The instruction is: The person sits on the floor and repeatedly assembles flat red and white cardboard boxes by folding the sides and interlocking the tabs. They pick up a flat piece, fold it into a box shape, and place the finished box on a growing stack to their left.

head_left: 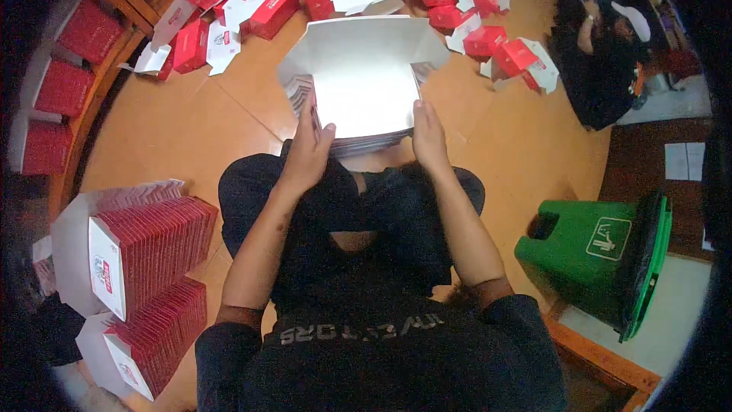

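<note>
A stack of nested cardboard food boxes (364, 84) stands in front of my crossed legs, its white inside facing up and its far flap spread wide. My left hand (309, 149) grips the left side of the stack, thumb on the near left corner. On the opposite side my right hand (429, 136) holds the right wall, with its fingers mostly hidden behind the edge. Several layered edges show below the top box and at its left flap. Both hands press the stack between them.
Loose red and white boxes (274, 11) lie in a heap beyond the stack, spreading right. Two long rows of nested boxes (156, 248) stand at my left. A green bin (568, 248) lies at the right. Another person (602, 53) sits far right. More red boxes (65, 91) fill a wooden shelf.
</note>
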A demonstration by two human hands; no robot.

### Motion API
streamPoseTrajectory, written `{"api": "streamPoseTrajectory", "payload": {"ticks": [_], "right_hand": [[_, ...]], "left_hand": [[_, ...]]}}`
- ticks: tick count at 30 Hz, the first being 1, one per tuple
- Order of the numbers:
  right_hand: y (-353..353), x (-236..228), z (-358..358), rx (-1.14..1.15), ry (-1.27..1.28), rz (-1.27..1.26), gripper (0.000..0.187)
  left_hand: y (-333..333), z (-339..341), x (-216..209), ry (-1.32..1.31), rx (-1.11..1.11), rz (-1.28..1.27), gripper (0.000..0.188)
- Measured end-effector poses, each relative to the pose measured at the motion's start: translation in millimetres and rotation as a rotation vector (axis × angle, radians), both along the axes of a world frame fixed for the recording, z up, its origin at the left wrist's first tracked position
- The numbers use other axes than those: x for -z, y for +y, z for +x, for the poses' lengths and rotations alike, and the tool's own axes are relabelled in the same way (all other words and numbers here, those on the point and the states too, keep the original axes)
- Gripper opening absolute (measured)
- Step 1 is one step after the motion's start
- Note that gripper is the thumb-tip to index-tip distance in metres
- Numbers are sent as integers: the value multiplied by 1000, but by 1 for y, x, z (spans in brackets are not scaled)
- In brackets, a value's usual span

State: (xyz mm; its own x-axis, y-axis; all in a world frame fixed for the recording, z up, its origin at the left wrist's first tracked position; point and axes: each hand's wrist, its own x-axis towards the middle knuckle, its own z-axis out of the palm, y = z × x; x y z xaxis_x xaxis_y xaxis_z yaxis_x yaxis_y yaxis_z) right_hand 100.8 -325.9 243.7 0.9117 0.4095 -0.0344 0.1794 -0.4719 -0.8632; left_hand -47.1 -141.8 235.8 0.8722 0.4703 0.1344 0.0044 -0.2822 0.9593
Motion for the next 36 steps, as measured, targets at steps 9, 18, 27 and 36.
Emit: {"api": "streamPoseTrajectory", "payload": {"ticks": [9,18,27,36], "right_hand": [[-42,22,52,-131,910,624,56],[-160,122,328,410,-188,-420,52],[-186,186,340,493,-95,-524,49],[-219,160,170,725,-492,-432,25]], "left_hand": [[3,-3,-1,86,-29,10,62],[-10,-2,-2,129,-64,-101,69],[-8,-10,-17,81,-47,-154,74],[-7,-27,-12,53,-110,-276,59]]}}
